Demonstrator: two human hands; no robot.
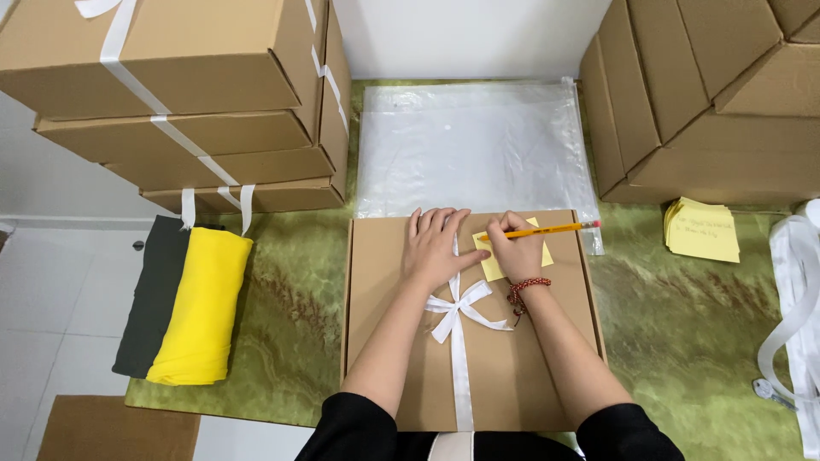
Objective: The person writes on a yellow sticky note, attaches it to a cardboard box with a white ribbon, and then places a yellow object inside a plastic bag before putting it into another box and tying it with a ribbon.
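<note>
On the green mat in the head view, a flat cardboard box lies right in front of us, tied with a white ribbon that ends in a bow near its middle. Our left hand lies flat on the lid, fingers spread, gripping nothing. Our right hand is clenched around a yellow pencil, tip down on a yellow sticky note stuck to the lid just right of the ribbon. The pencil lies nearly level, eraser end pointing right past the box edge. A red bead bracelet sits on the right wrist.

Behind the box, touching its far edge, lies a clear plastic bag. Far left, a stack of ribboned cartons; far right, more cartons piled at angles. Left of the box, well apart, a folded yellow cloth rests beside a dark cloth. Right of it, a pad of yellow notes and loose white ribbon. Nothing blocks either hand on the lid.
</note>
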